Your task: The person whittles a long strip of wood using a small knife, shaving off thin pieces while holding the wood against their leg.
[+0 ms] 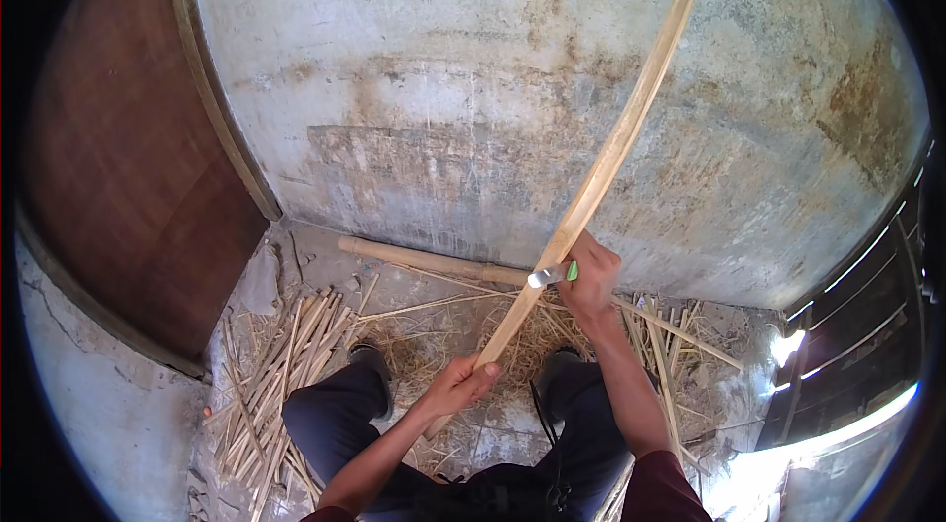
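Observation:
A long split bamboo strip [616,143] slants from between my knees up past the top of the view. My left hand [461,384] is closed around it near its lower end, thumb on top. Higher up, my right hand [591,281] is closed on a knife with a green handle [572,271]. Its short shiny blade [545,277] lies across the strip's face and touches it. Most of the handle is hidden inside my right fist.
Many thin bamboo sticks [281,389] lie piled on the left, with more sticks [670,350] at the right. A bamboo pole [424,259] rests along the foot of the stained wall [414,148]. Shavings [419,350] litter the floor around my feet. A brown door [138,148] stands far left.

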`<state>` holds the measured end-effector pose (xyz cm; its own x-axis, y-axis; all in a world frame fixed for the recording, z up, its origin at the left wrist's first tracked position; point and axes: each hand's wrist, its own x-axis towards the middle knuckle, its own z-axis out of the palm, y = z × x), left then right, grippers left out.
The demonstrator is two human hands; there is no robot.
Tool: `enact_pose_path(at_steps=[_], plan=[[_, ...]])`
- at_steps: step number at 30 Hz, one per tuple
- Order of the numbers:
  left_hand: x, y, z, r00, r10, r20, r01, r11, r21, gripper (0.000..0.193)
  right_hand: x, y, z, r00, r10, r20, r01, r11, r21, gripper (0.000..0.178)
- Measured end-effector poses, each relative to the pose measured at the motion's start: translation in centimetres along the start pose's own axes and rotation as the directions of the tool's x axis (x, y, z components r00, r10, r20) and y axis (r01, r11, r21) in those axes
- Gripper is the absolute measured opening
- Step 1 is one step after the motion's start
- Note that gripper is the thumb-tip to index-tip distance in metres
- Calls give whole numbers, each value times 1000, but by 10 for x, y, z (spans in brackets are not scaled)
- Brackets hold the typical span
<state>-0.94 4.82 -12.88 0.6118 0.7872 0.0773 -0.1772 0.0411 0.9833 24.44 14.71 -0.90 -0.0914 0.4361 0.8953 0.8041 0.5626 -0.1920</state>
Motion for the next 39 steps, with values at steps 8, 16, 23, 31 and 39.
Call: enact_pose_path(at_steps=[8,16,23,31,39], plan=[[-4,7,15,999,-33,2,33,999,42,42,3,13,-4,1000,-25,-9,25,999,-25,17],[-6,12,12,997,-72,3,72,996,-61,43,3,25,5,1000,21,-19,-23,990,-136,17],[-8,8,5,998,-63,-5,63,998,-24,40,6,36,10,983,158,-93,-169,977,-133,11],[-16,-19,-10,989,-145,22,143,987,68,42,5,96,-19,836,495,-235,-532,838,-126,10],[-7,-6,-31,993,-62,-96,69,996,63,42,-6,61,14,738,602,305,-628,448,637,25]])
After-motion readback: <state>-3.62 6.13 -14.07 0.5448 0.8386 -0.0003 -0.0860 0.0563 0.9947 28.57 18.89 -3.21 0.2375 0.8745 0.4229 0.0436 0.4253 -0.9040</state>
